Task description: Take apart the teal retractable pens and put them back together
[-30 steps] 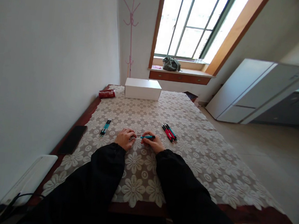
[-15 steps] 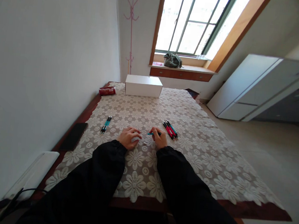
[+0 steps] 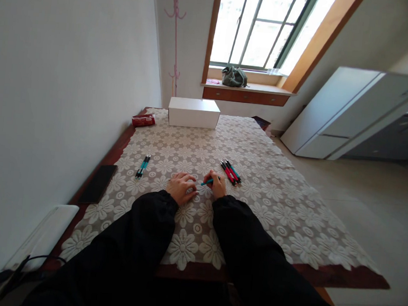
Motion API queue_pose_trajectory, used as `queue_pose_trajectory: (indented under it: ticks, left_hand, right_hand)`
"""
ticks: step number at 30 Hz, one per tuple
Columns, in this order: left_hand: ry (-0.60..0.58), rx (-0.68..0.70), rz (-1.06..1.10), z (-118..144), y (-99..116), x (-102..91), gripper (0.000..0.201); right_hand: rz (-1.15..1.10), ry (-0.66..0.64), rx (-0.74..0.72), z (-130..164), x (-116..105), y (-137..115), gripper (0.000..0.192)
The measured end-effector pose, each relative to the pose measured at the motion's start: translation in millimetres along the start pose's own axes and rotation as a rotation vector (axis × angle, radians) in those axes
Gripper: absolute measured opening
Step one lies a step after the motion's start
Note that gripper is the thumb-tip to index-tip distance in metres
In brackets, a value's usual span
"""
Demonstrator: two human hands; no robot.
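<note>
My right hand [image 3: 218,185] pinches a teal pen [image 3: 206,182] over the middle of the patterned tablecloth [image 3: 182,246]. The pen's teal end points left, toward my other hand. My left hand [image 3: 180,188] rests just beside it on the cloth, its fingers curved and its thumb apart, with nothing visible in its grasp. Right of my hands lies a group of pens [image 3: 230,172], black with red and teal barrels, side by side. On the left a pair of teal and black pens [image 3: 143,166] lies parallel. The pen's other end is partly covered by my fingers.
A white box [image 3: 193,114] stands at the table's far end, with a red packet [image 3: 143,120] to its left. Along the left edge lie a black phone-like slab [image 3: 97,183] and a white device [image 3: 43,234] with cables. A wall [image 3: 59,88] closes off the left side.
My left hand has shifted slightly right, closer to the pen. The pen in my right hand is now tilted more, its teal end lower. The whole view has moved a little.
</note>
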State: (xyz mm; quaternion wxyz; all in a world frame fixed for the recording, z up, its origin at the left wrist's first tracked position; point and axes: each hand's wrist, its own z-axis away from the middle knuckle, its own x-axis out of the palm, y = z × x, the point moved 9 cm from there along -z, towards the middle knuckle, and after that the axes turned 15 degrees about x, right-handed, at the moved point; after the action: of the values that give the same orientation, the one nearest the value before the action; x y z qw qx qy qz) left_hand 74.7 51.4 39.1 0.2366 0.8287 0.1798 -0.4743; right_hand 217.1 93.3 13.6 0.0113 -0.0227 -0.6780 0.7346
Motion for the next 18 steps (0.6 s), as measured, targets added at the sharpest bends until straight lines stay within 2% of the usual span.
queue_pose_trajectory:
  ticks: [4, 7, 11, 18]
  left_hand:
    - [0.016, -0.038, 0.020, -2.3, 1.5, 0.5, 0.013]
    - [0.085, -0.080, 0.047, 2.4, -6.3, -6.7, 0.014]
    - [0.181, -0.150, 0.041, 9.0, -18.6, -18.4, 0.016]
    - [0.236, -0.253, 0.035, 14.9, -28.7, -21.9, 0.014]
  right_hand:
    - [-0.036, 0.029, 0.008, -1.6, -4.5, 0.3, 0.050]
    - [-0.037, 0.039, -0.002, -1.6, -6.3, -2.5, 0.041]
    - [0.011, -0.056, 0.010, 0.9, 3.6, -4.3, 0.038]
    - [0.021, -0.187, 0.027, 3.5, 15.9, -1.5, 0.036]
